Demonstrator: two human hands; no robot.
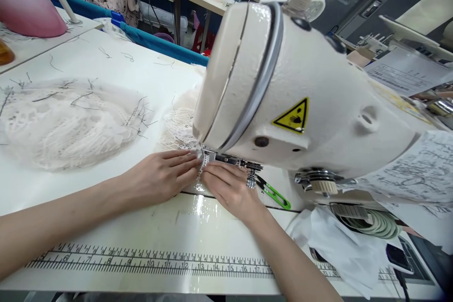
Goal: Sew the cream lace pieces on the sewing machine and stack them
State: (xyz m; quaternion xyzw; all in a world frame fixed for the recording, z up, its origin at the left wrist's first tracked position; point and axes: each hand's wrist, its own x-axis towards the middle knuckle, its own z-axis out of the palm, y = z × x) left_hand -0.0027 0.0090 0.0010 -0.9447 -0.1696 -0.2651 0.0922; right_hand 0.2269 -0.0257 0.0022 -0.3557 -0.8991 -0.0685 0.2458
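Observation:
Both my hands meet at the needle area of a white sewing machine (244, 80). My left hand (170, 174) comes in from the left, its fingers close together and their tips on a strip of white lace (207, 156). From the other side, my right hand (230, 188) has its bent fingers on the same lace, just below the presser foot area. The machine head hides the needle. More gathered lace (180, 118) lies behind my left fingertips, partly under the head. Green-handled thread snips (274, 193) rest on the machine bed just right of my right hand.
A pile of pale lace pieces (74, 122) with loose dark threads lies at left. A printed ruler (159, 262) runs along the front edge. White cloth (347, 240), a coiled pale band (382, 224) and a dark device (399, 258) sit at right. A pink rounded object (31, 4) stands far left.

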